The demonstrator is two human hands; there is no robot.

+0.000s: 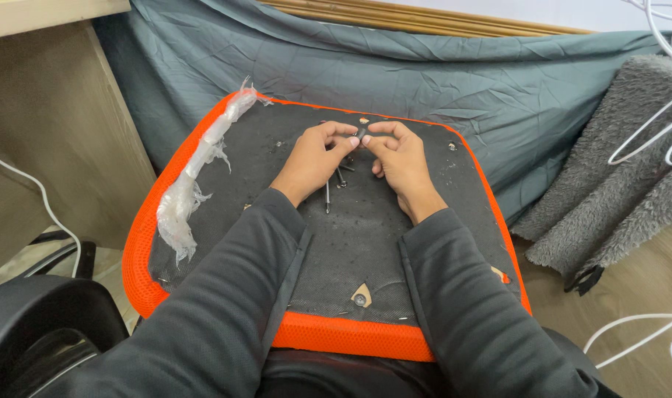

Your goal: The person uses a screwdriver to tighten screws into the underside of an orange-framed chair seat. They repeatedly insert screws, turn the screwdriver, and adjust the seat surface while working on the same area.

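An upturned chair seat, black underneath with an orange mesh rim, lies across my lap. Over its far middle, my left hand and my right hand meet fingertip to fingertip. Both pinch a small dark part, which may be a bolt or washer. Several loose bolts and a thin metal tool lie on the seat just below my hands. Both sleeves are dark grey.
Torn clear plastic wrap hangs along the seat's left rim. A grey-green sheet lies behind, and a grey fleece blanket to the right. White cables hang at the right, a wooden desk panel stands on the left, and a black chair part sits lower left.
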